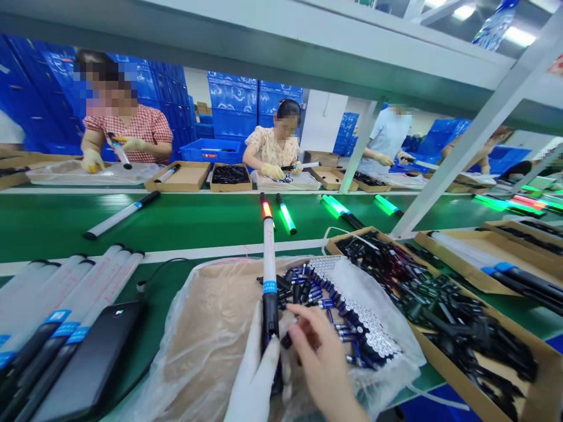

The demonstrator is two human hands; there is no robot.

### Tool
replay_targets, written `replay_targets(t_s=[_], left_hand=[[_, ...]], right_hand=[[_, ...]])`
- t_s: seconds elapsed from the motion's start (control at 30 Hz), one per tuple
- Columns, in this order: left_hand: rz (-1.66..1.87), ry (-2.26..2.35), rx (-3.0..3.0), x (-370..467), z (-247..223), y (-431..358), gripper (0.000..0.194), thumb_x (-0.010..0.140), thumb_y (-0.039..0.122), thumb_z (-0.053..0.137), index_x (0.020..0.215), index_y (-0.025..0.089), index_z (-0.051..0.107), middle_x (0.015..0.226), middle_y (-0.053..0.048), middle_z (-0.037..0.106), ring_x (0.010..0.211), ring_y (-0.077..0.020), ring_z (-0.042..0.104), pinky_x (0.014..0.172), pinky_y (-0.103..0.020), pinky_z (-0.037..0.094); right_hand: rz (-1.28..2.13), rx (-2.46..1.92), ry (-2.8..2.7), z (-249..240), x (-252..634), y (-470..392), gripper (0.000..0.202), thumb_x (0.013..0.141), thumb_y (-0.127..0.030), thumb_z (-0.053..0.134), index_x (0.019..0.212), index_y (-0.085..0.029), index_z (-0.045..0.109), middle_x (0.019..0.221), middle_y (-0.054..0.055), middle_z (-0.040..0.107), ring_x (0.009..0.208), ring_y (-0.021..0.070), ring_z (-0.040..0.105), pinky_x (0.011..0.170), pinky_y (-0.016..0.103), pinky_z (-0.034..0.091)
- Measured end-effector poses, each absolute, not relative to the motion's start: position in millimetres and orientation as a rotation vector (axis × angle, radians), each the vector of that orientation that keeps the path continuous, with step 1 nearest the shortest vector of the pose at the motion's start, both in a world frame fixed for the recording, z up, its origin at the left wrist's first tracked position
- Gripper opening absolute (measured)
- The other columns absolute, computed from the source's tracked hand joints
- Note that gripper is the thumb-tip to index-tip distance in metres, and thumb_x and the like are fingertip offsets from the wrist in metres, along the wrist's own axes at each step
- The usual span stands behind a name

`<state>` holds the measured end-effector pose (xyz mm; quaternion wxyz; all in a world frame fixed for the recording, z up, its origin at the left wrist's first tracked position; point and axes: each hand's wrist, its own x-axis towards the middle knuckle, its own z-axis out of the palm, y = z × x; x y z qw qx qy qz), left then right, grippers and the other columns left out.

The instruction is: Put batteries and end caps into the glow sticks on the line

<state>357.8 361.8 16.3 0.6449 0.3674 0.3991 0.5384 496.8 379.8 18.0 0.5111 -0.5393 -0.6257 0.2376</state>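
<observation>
In a white glove, my left hand point(257, 369) is closed around the black handle of a light baton point(270, 258), which stands nearly upright with its white tube pointing away from me. A blue band circles the tube's base. My right hand point(319, 357), bare, is beside the handle; its thumb and fingers pinch a small dark cylindrical piece point(287, 340), whose kind I cannot make out. Both hands are over a plastic-lined tray point(206, 316). Loose blue-and-silver batteries point(323, 303) lie in it, next to packed rows of upright batteries point(369, 328).
More batons point(101, 281) and a black phone-like device point(92, 363) with a cable lie at left. Boxes of black plastic parts point(440, 310) stand at right. Beyond runs a green conveyor belt point(211, 220) with lit batons point(287, 215). Co-workers point(275, 143) sit opposite, under a metal shelf point(246, 41).
</observation>
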Motion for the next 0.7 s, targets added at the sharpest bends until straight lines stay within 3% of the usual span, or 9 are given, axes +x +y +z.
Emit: replay_targets(t_s=[0.1, 0.2, 0.3, 0.4, 0.57, 0.7], left_hand=[[1.176, 0.872, 0.794, 358.2, 13.3, 362.9, 0.040, 0.092, 0.035, 0.055, 0.126, 0.015, 0.052, 0.101, -0.007, 0.063, 0.074, -0.0110, 0.062, 0.062, -0.025, 0.055], [1.146, 0.849, 0.753, 358.1, 8.8, 365.9, 0.040, 0.092, 0.033, 0.054, 0.128, 0.016, 0.050, 0.092, -0.004, 0.063, 0.061, -0.0069, 0.057, 0.052, -0.019, 0.050], [1.128, 0.828, 0.732, 358.4, 7.6, 367.4, 0.042, 0.092, 0.031, 0.055, 0.131, 0.018, 0.047, 0.090, -0.003, 0.063, 0.055, -0.0045, 0.053, 0.049, -0.017, 0.047], [1.133, 0.817, 0.738, 359.0, 11.6, 366.2, 0.039, 0.092, 0.033, 0.055, 0.127, 0.015, 0.051, 0.094, -0.005, 0.063, 0.062, -0.0066, 0.057, 0.053, -0.020, 0.050], [1.167, 0.846, 0.757, 361.5, 15.6, 365.1, 0.032, 0.093, 0.035, 0.055, 0.117, 0.014, 0.057, 0.095, -0.005, 0.063, 0.069, -0.0087, 0.059, 0.058, -0.022, 0.052], [1.207, 0.882, 0.791, 362.7, 9.2, 366.2, 0.035, 0.093, 0.039, 0.053, 0.115, 0.013, 0.058, 0.093, -0.005, 0.063, 0.070, -0.0096, 0.060, 0.059, -0.024, 0.053]], right_hand=[[0.462, -1.412, -1.717, 27.5, 542.3, 391.6, 0.024, 0.095, -0.027, 0.050, 0.101, -0.021, 0.072, 0.088, 0.004, 0.066, 0.075, 0.0125, 0.059, 0.068, 0.022, 0.047], [0.346, -1.542, -2.138, 26.1, 581.7, 405.0, 0.030, 0.088, -0.006, 0.049, 0.096, -0.021, 0.073, 0.090, 0.003, 0.069, 0.086, 0.0173, 0.060, 0.079, 0.027, 0.045], [0.154, -1.515, -2.491, 15.2, 599.1, 415.2, 0.039, 0.079, 0.005, 0.045, 0.084, -0.022, 0.073, 0.084, 0.002, 0.068, 0.086, 0.0185, 0.058, 0.075, 0.028, 0.042], [0.047, -1.460, -2.557, 10.5, 600.2, 418.0, 0.031, 0.081, 0.002, 0.049, 0.076, -0.020, 0.071, 0.079, 0.003, 0.067, 0.083, 0.0186, 0.059, 0.073, 0.028, 0.043], [0.343, -1.394, -2.040, 31.6, 574.3, 395.6, 0.017, 0.087, -0.017, 0.060, 0.101, -0.022, 0.070, 0.088, 0.001, 0.069, 0.075, 0.0128, 0.063, 0.070, 0.022, 0.050], [0.482, -1.255, -1.756, 42.6, 528.8, 377.0, 0.008, 0.083, -0.023, 0.069, 0.090, -0.024, 0.072, 0.078, -0.003, 0.068, 0.067, 0.0093, 0.061, 0.063, 0.018, 0.049]])
